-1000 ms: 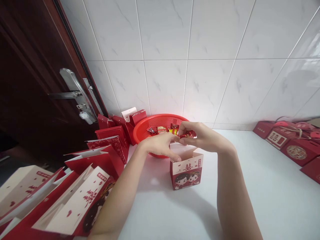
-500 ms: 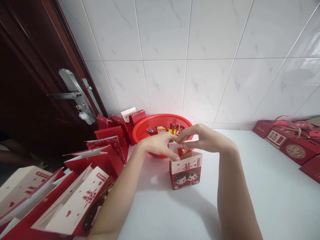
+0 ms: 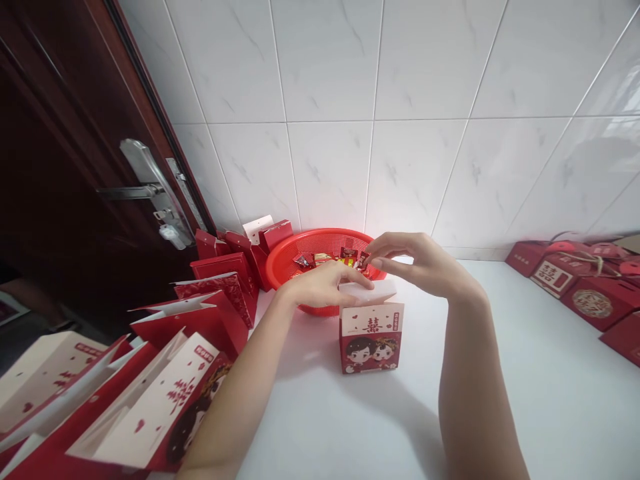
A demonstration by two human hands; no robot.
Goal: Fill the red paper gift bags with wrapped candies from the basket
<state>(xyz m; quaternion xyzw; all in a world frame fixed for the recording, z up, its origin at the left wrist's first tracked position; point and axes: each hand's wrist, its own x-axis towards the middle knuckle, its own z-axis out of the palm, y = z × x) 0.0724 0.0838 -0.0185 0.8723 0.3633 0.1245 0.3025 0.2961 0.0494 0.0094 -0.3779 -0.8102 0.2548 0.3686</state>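
On a white countertop [image 3: 505, 407] in a corner of a room, two bare hands over one small paper gift box [image 3: 371, 347], upright, red and cream, printed with a cartoon couple and a red double-happiness character. Box open at the top, one white flap [image 3: 367, 291] standing up at its back edge. Left hand [image 3: 325, 285] resting across that flap, fingers pressed together and nearly straight, fingertips touching the white paper. Right hand [image 3: 415, 257] raised just behind the box, above the rim of one round red plastic basket [image 3: 280, 261], fingers curved, thumb and forefinger close together beside the wrapped sweets [image 3: 320, 260]; whether they pinch a sweet, impossible to tell. Several sweets in the basket, too overlapped for an exact count.

Along the left, a crowded row of red and cream paper bags [image 3: 165, 393] and small red boxes, also overlapping. Along the right, four red gift boxes [image 3: 593, 300] against the wall. Behind everything, a wall of large white marbled tiles [image 3: 325, 120]; at far left, one dark wooden door [image 3: 65, 167] with one steel handle [image 3: 145, 192].
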